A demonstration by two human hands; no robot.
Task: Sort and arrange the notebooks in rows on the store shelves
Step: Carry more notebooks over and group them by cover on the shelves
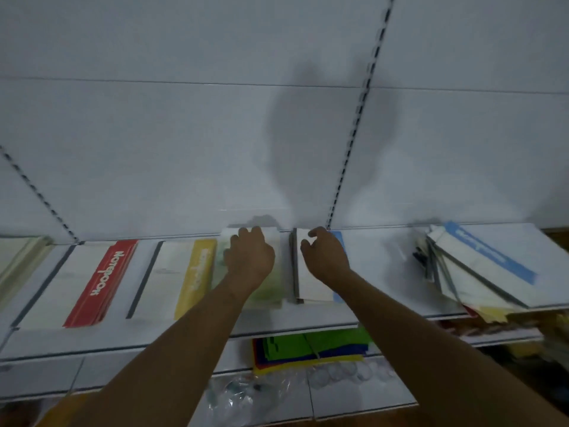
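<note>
Your L hand (250, 257) rests flat on green-band stack (268, 288), R hand (326, 257), nearer, half-curled w/ nothing gripped over blue-band stack (311, 285), long axes running front-to-back.

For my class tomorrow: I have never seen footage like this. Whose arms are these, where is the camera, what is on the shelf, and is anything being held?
No machine here: a person wears one wide-angle camera on the head, looking forward and down, so the two bare arms are their own. The left hand rests on a green-striped notebook pile. The right hand rests, fingers curled, on a blue-striped notebook pile; whether it truly grips the pile is unclear. All lie on a white store shelf. Further left sit a yellow-striped pile and a red-striped pile. At far right is an untidy heap of notebooks, not yet sorted. Coloured sheets lie on the shelf below.
</note>
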